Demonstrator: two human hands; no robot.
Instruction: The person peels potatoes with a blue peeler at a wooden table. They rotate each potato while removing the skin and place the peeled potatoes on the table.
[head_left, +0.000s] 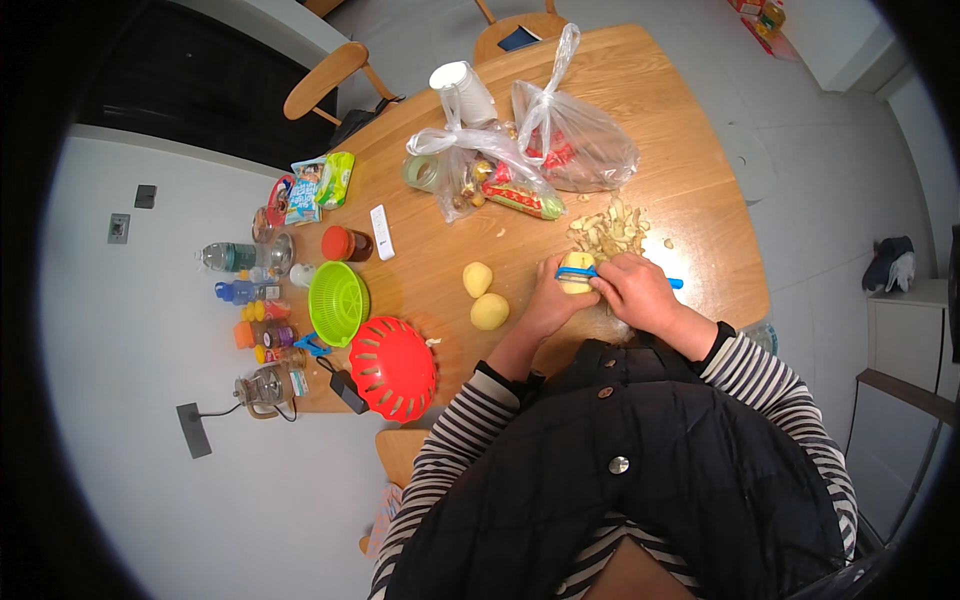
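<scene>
My left hand (551, 298) grips a mostly bare yellow potato (578, 260) near the table's front edge. A blue-handled vegetable peeler (676, 283) is held in my right hand (636, 289), and its blade frame lies across the potato. Beyond my hands is a loose heap of potato peelings (611, 229). To the left, two peeled potatoes rest on the wood, a farther one (478, 280) and a nearer one (490, 311). My fingers cover part of the potato's sides and most of the peeler's handle.
On the wooden table (675, 135), tied plastic bags (585, 150) of food stand behind the peelings. At left are a red plastic basket (394, 367), a green strainer basket (337, 304), a red-lidded jar (346, 244) and a white power strip (382, 232). Bottles and a glass kettle (262, 386) line the wall.
</scene>
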